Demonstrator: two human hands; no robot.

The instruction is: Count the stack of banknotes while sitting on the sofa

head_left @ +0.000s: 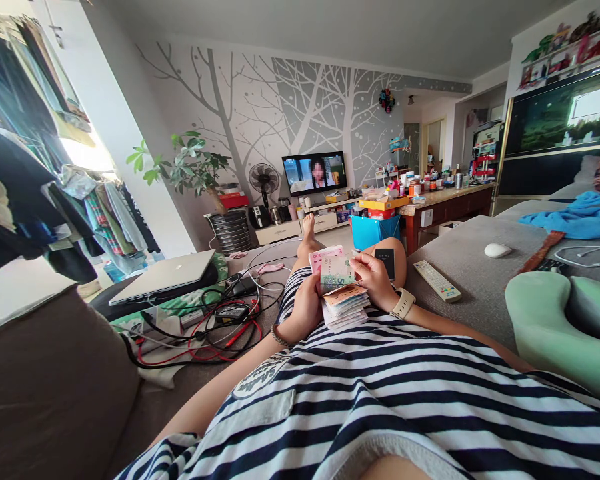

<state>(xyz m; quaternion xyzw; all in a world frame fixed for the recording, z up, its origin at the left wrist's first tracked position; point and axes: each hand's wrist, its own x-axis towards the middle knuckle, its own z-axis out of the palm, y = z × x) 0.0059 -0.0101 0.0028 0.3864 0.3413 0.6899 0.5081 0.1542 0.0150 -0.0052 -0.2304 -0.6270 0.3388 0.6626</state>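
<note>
I lie back on a grey sofa (470,267) in a striped dress. My left hand (306,303) is closed under a thick stack of banknotes (345,308) resting on my lap. My right hand (376,279) pinches a greenish note (336,272) at the top of the stack, with a pink note (324,256) fanned behind it. A small black device (386,261) lies on my raised knee just beyond the right hand. A pale band sits on my right wrist, a bracelet on the left.
A white remote (437,280) and a white mouse (497,251) lie on the sofa to my right, by a green cushion (555,320). To the left are a closed laptop (166,276) and tangled cables (215,327). A television (314,173), fan and cluttered counter stand ahead.
</note>
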